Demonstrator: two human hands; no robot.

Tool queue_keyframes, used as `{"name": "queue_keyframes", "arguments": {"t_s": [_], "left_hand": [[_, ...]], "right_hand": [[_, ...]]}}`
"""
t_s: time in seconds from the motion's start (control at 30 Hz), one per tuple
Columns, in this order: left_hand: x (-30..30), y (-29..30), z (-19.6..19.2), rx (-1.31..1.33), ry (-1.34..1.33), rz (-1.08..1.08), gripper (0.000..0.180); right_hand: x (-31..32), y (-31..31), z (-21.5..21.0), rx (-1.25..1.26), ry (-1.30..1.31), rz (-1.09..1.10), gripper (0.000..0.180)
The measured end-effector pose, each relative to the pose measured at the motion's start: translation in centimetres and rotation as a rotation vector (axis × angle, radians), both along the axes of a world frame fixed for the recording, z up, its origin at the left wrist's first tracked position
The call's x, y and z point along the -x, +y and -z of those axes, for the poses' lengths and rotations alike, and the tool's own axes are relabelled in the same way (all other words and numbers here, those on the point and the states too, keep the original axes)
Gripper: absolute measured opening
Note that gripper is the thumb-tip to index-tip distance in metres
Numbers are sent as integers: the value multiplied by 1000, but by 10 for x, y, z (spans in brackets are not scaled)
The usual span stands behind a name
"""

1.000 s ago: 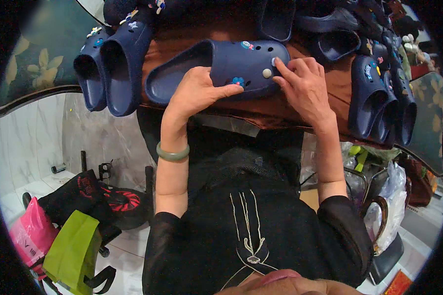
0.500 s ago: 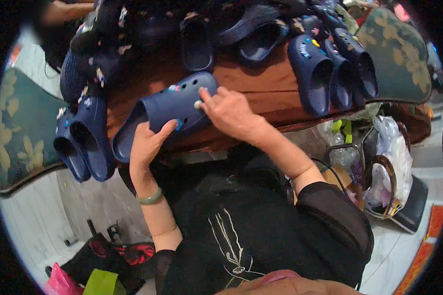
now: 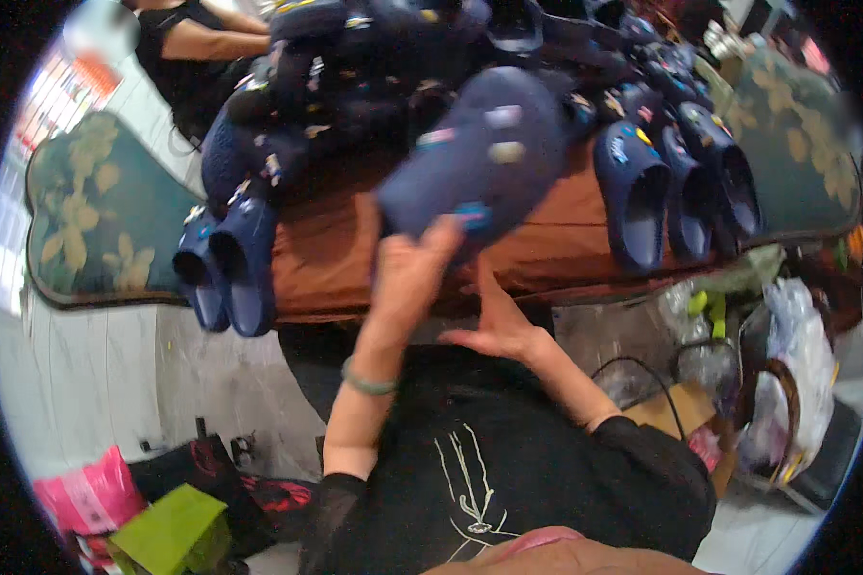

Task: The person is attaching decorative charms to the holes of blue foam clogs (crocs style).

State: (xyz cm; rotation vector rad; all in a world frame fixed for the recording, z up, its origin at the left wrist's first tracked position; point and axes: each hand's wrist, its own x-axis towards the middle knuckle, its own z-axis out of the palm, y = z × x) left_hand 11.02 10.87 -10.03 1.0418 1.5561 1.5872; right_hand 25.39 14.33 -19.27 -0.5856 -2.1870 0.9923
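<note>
Resting clog [image 3: 484,153] atop left fingers [image 3: 422,251]

Navy clog [image 3: 484,158] in left hand [image 3: 410,278], right hand [image 3: 497,326] open below, above brown table [image 3: 336,249].

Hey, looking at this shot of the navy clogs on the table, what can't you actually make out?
Head view only:
- Lifted navy clog: motion-blurred, charms unreadable.
- Left hand fingertips: hidden behind that clog.
- Right hand: blurred, whether it touches anything unclear.
- Clog pile at the back: dark, cut off by the top edge.
</note>
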Motion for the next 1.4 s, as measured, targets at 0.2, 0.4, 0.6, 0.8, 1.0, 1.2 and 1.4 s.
{"name": "queue_keyframes", "arguments": {"t_s": [0.2,0.4,0.6,0.8,1.0,1.2,1.4], "left_hand": [[-66,31,15,-393,344,554,42],[-56,22,23,-224,240,614,52],[-54,81,79,-193,587,317,73],[-46,101,108,-136,536,353,72],[-50,96,134,-329,765,333,59],[-50,86,139,-337,921,310,47],[-46,84,134,-346,944,291,46]], "right_hand": [[-34,19,17,580,695,-143,60],[-102,94,-43,268,566,675,56],[-106,141,-75,62,724,775,51],[-70,148,-29,-457,12,836,59],[-65,138,10,-880,-484,668,24],[-74,168,-12,-963,-505,835,24],[-61,167,-59,-1082,-381,1142,32]]}}
